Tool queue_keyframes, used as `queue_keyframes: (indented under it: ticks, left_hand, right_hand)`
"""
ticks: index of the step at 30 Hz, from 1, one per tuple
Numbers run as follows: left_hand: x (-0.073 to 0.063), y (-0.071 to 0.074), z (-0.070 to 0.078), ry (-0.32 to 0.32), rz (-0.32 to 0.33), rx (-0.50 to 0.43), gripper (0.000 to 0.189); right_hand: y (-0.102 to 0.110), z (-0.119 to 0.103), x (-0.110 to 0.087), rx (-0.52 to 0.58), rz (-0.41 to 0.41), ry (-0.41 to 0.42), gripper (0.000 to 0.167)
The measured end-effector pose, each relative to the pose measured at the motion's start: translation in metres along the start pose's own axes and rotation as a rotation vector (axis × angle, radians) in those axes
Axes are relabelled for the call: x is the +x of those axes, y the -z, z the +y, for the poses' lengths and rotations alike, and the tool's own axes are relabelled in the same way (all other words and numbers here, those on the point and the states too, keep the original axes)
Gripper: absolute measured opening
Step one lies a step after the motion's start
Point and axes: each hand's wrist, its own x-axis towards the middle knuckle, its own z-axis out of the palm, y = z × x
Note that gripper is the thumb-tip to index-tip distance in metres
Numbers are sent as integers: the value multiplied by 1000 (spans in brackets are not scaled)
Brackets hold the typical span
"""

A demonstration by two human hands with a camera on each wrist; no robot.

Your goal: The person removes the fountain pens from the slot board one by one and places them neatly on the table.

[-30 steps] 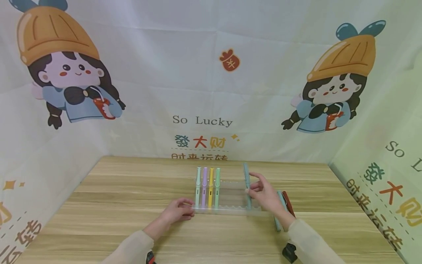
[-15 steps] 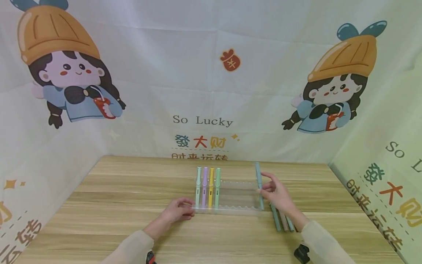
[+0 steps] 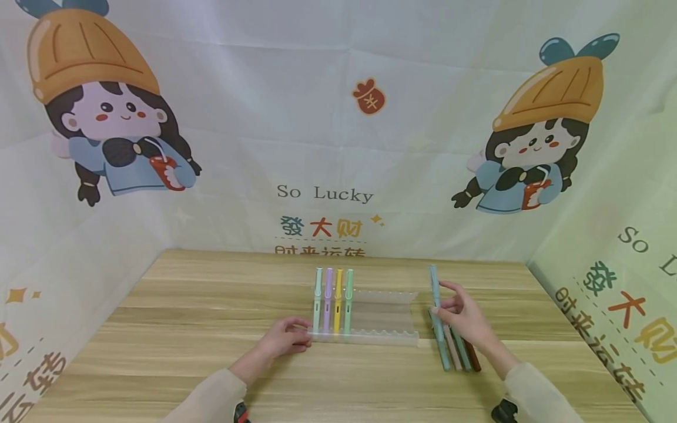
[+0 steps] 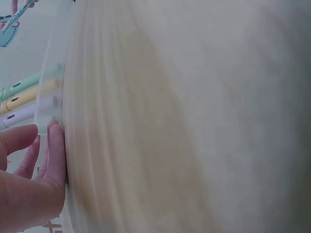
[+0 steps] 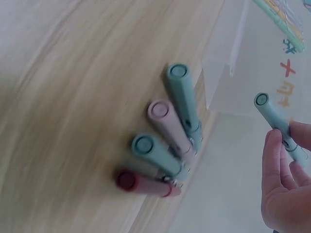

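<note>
Teal pen (image 3: 435, 286) pinched, capped, tilted near upright, off table, right of clear rack (image 3: 385, 317), seemingly above four loose pens (image 3: 458, 352).

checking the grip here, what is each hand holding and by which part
The right hand pinches a teal pen near its middle. The left hand holds nothing; its fingers rest against the clear rack at its left end.

The head camera is looking forward and down across the table (image 3: 211, 329) — from some way back. Both wrist cameras are sitting close to it — each catching the clear rack (image 3: 383, 317) (image 4: 51, 97) (image 5: 228, 63).
</note>
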Motion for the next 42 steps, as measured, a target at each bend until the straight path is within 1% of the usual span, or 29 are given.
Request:
queue_keyframes:
  ticks: [11,21,26,33,40,42]
  left_hand:
    - [1,1,-3,-13,-3,0,26]
    - [2,2,-3,-17,-4,-2,27]
    - [2,2,-2,-16,-4,-3,27]
    - [2,2,-3,-17,-6,-5,27]
    - [2,2,-3,-16,-7,-3,26]
    - [2,2,-3,-17,-8,-2,26]
  right_hand:
    - [19,7,-7,-50,40,-39,54]
    - [33,17,-12,-62,47,-63,56]
    - [39,21,-15,-68,41,-75,55]
    - [47,29,-20,-43,22,-90,55]
    - [52,36,-25,-49,-11,-46,51]
    - [53,37,-26,-55,-17,-48,51]
